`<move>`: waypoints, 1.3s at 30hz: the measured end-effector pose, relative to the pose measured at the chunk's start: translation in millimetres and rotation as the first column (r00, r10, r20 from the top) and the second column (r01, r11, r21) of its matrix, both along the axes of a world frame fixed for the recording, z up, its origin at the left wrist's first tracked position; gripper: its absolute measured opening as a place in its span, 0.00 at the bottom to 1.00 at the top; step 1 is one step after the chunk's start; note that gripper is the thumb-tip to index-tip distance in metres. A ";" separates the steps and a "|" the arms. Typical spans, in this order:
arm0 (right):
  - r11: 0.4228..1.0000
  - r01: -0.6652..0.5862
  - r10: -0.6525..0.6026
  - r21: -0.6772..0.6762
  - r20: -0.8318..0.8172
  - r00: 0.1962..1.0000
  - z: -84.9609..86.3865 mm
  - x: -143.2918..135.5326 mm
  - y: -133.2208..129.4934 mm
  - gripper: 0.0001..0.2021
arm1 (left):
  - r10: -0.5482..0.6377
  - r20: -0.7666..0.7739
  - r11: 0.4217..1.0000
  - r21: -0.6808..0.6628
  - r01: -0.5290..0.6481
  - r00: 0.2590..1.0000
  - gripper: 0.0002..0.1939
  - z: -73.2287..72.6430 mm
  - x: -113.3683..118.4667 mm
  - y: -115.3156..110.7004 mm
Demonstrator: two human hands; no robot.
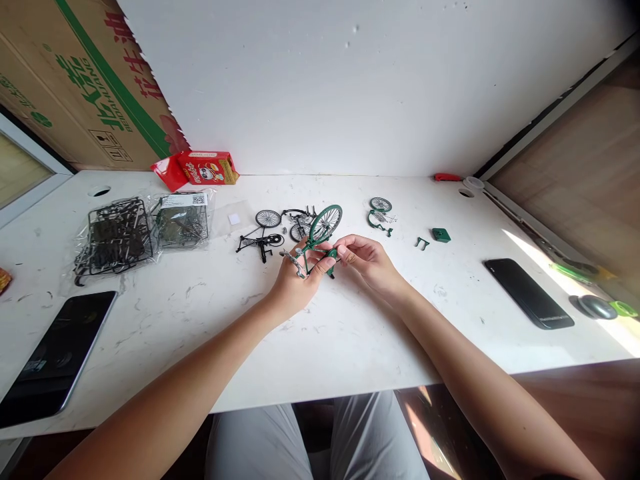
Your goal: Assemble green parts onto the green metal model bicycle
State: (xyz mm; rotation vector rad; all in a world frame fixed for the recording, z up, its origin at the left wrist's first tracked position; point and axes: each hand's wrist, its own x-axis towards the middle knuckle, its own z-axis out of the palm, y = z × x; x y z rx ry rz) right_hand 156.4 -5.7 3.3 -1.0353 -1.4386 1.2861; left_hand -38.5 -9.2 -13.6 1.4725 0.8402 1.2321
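Note:
Both of my hands hold a small green model bicycle [320, 240] just above the white table [200, 320]. My left hand [295, 280] grips its frame from below, near the silver handlebar end. With its fingertips, my right hand [367, 260] pinches the frame's right end. One green spoked wheel [325, 223] stands up from the frame. Behind it lies a black model bicycle [280, 230] with loose wheels. To the right sit another green wheel with a fender part [380, 213], a little green bracket [422, 243] and a green block [441, 235].
Two clear bags of black and dark part sprues [143, 230] lie at the left. A tablet [53, 357] is at the near left, a black phone [529, 293] at the right. A red snack box [200, 168] and a cardboard carton [85, 87] stand at the back.

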 end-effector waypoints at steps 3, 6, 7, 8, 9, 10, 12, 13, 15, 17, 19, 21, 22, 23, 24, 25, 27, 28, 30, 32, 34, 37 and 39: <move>0.999 -0.020 0.019 -0.025 -0.015 1.000 -0.8 0.6 0.5 0.21 | 0.001 0.015 0.999 -0.035 -0.001 1.000 0.20 1.6 0.4 -0.1; 0.999 -0.023 0.021 -0.048 -0.039 0.999 -0.8 0.5 0.6 0.20 | -0.004 0.035 0.999 -0.046 0.006 0.999 0.20 0.8 0.6 -0.1; 0.998 -0.019 0.017 -0.055 -0.046 0.999 -0.7 0.4 0.6 0.19 | -0.006 0.041 0.999 -0.044 0.008 0.999 0.20 0.2 0.7 0.0; 0.998 -0.016 0.013 -0.061 -0.053 0.999 -0.7 0.2 0.6 0.19 | -0.008 0.047 0.999 -0.042 0.010 0.999 0.20 -0.4 0.7 0.0; 0.998 -0.014 0.011 -0.067 -0.057 0.998 -0.6 0.1 0.6 0.18 | -0.011 0.050 0.999 -0.042 0.013 0.999 0.20 -1.1 0.6 0.0; 0.997 -0.014 0.010 -0.074 -0.060 0.998 -0.6 0.0 0.6 0.18 | -0.013 0.052 0.999 -0.045 0.016 0.999 0.20 -1.7 0.6 0.1; 0.996 -0.021 0.015 -0.086 -0.065 0.998 -0.6 0.0 0.7 0.18 | -0.015 0.061 0.998 -0.061 0.019 0.998 0.21 -3.1 0.6 0.2; 0.996 -0.022 0.016 -0.088 -0.067 0.998 -0.7 0.0 0.7 0.18 | -0.018 0.070 0.997 -0.073 0.023 0.997 0.22 -3.9 0.6 0.3; 0.996 -0.020 0.014 -0.084 -0.068 0.998 -0.8 0.0 0.7 0.18 | -0.025 0.094 0.994 -0.102 0.034 0.995 0.22 -5.3 0.5 0.6; 0.997 -0.017 0.012 -0.075 -0.062 0.998 -1.2 -0.2 0.7 0.18 | -0.028 0.117 0.990 -0.132 0.044 0.993 0.22 -6.2 0.5 1.4; 0.998 -0.012 0.008 -0.068 -0.056 0.998 -1.6 -0.4 0.9 0.19 | -0.025 0.141 0.986 -0.161 0.048 0.990 0.23 -6.2 0.8 2.4; 0.998 -0.003 -0.001 -0.067 -0.053 0.999 -1.8 -0.9 1.1 0.19 | -0.025 0.170 0.981 -0.186 0.057 0.985 0.23 -5.3 1.4 3.3; 0.998 0.002 -0.006 -0.066 -0.050 0.999 -1.8 -1.2 1.2 0.20 | -0.027 0.185 0.979 -0.195 0.064 0.982 0.24 -4.7 1.8 3.6; 0.998 0.004 -0.007 -0.064 -0.046 0.999 -1.7 -1.5 1.3 0.20 | -0.026 0.198 0.978 -0.199 0.066 0.980 0.24 -4.1 2.2 3.9; 0.998 0.003 -0.006 -0.060 -0.042 0.999 -1.4 -1.8 1.4 0.20 | -0.023 0.206 0.977 -0.202 0.066 0.978 0.24 -3.5 2.5 4.1; 0.998 0.001 -0.003 -0.056 -0.038 0.999 -1.1 -2.1 1.4 0.21 | -0.017 0.211 0.977 -0.205 0.062 0.977 0.23 -2.9 2.6 4.3; 0.999 -0.004 0.002 -0.051 -0.029 1.000 -0.2 -2.5 1.5 0.21 | 0.003 0.218 0.974 -0.221 0.046 0.976 0.22 -1.8 2.3 4.9; 0.999 -0.004 0.003 -0.053 -0.025 1.000 0.2 -2.5 1.5 0.21 | 0.012 0.222 0.971 -0.235 0.042 0.975 0.21 -1.2 1.9 5.3; 0.998 -0.006 0.005 -0.058 -0.019 1.000 0.8 -2.4 1.4 0.21 | 0.011 0.228 0.963 -0.266 0.051 0.974 0.20 0.3 0.7 6.2; 0.998 -0.005 0.004 -0.057 -0.018 1.000 0.6 -2.1 1.5 0.21 | 0.000 0.240 0.955 -0.287 0.071 0.971 0.20 2.0 -0.5 7.3; 0.999 -0.005 0.004 -0.052 -0.015 1.000 -0.3 -1.6 1.8 0.20 | -0.005 0.264 0.950 -0.299 0.087 0.964 0.20 3.6 -1.1 8.1; 0.999 -0.026 0.025 -0.043 -0.015 1.000 -2.8 -1.0 2.6 0.19 | 0.000 0.313 0.946 -0.309 0.101 0.950 0.20 5.1 -1.0 8.5; 0.998 -0.043 0.042 -0.039 -0.018 0.999 -4.7 -0.8 3.1 0.19 | 0.007 0.326 0.946 -0.309 0.099 0.945 0.20 5.7 -0.7 8.1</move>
